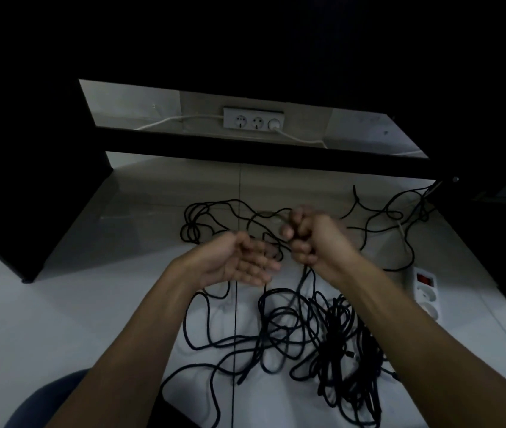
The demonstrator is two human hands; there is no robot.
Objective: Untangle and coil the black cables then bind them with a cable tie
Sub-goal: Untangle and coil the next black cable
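Tangled thin black cables (301, 332) sprawl on pale tiled floor (60, 319); right hand (307, 236) fists one strand, left hand (245, 261) spread loosely alongside.

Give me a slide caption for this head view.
Right hand grips a black cable above the floor tangle; left hand open.

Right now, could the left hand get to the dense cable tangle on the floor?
Probably yes. The left hand hangs open, holding nothing, and the dense tangle lies just below it with nothing between.
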